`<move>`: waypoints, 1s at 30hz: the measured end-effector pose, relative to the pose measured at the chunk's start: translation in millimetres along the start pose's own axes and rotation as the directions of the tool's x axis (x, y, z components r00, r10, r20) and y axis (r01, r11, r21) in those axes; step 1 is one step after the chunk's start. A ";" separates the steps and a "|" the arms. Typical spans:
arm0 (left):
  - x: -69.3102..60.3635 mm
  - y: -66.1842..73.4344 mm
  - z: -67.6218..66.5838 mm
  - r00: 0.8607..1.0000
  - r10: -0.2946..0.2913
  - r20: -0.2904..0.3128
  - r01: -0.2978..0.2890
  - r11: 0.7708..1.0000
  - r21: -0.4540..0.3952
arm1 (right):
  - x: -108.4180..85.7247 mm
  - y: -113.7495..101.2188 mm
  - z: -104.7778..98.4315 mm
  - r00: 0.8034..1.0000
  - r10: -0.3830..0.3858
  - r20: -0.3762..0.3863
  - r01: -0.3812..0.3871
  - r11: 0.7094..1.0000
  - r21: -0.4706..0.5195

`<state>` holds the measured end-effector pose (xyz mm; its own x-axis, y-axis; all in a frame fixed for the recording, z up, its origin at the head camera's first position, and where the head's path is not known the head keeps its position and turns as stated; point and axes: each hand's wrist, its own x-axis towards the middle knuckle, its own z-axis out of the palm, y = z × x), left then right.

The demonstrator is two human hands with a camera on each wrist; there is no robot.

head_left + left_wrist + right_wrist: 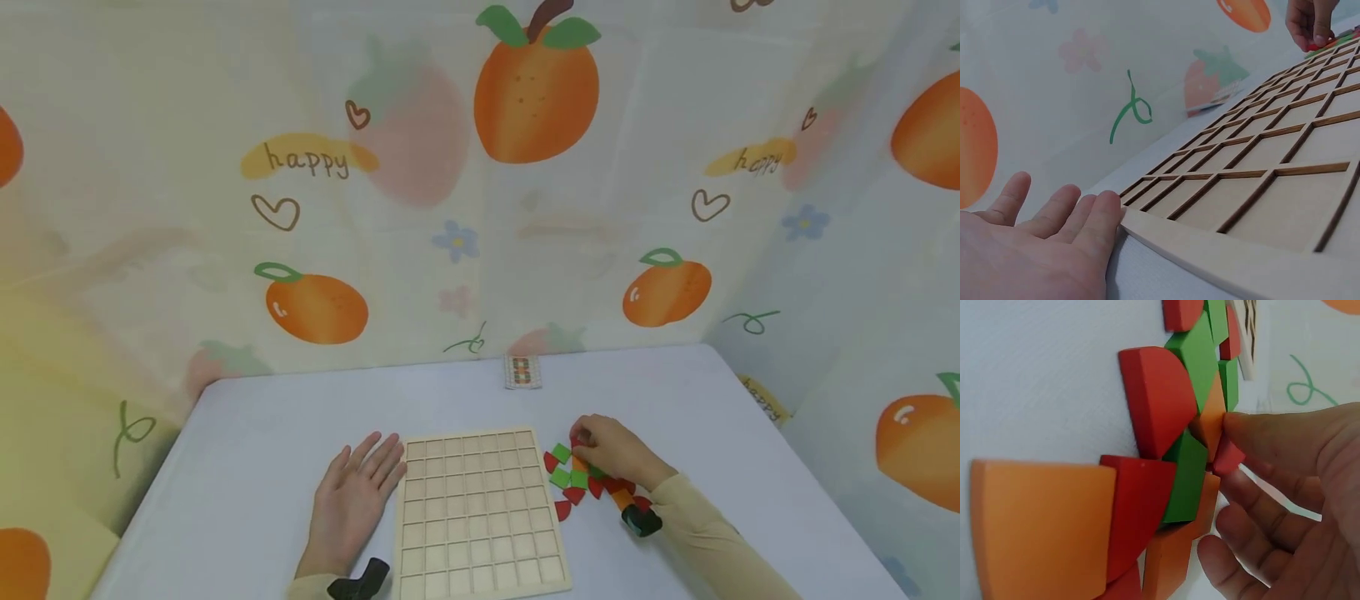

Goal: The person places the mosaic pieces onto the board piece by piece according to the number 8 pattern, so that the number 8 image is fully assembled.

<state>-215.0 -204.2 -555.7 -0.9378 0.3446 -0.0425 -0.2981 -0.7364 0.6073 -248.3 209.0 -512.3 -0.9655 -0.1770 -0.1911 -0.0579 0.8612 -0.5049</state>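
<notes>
A wooden grid board with square compartments lies on the white table. Beside its left edge my left hand rests palm up, fingers straight, its fingertips at the board's rim. To the right of the board my right hand pinches a red block between thumb and fingers, over a loose pile. In the right wrist view the pile shows red quarter-round blocks, green blocks and orange blocks. The pinched block's full shape is partly hidden by the fingers.
A small printed card lies near the table's back edge. Behind the table hangs a fruit-patterned cloth. Several green and red blocks lie close to the board's right edge.
</notes>
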 end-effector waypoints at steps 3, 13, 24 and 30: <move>1.3 -0.4 2.6 0.998 0.018 -0.060 -0.016 0.999 0.030 | -0.7 1.2 -1.7 1.000 0.021 0.020 -0.023 0.995 0.097; 0.8 0.0 9.7 0.993 0.016 -0.116 0.005 0.984 0.178 | 15.3 -15.2 -21.3 0.998 -0.051 -0.031 0.057 0.969 0.241; -5.5 -9.6 13.6 0.927 0.225 -0.300 0.215 0.334 0.918 | 39.7 -58.3 -22.7 0.969 -0.247 -0.023 0.242 0.923 0.297; -11.0 -15.2 18.4 0.963 0.225 -0.148 0.141 0.046 0.989 | 47.9 -70.7 -17.4 0.955 -0.297 0.009 0.281 0.913 0.296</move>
<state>-196.9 -186.1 -549.9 -0.9966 0.0801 -0.0212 0.0303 0.5907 0.8063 -294.9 147.9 -471.1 -0.9022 -0.4294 -0.0403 -0.2491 0.5953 -0.7639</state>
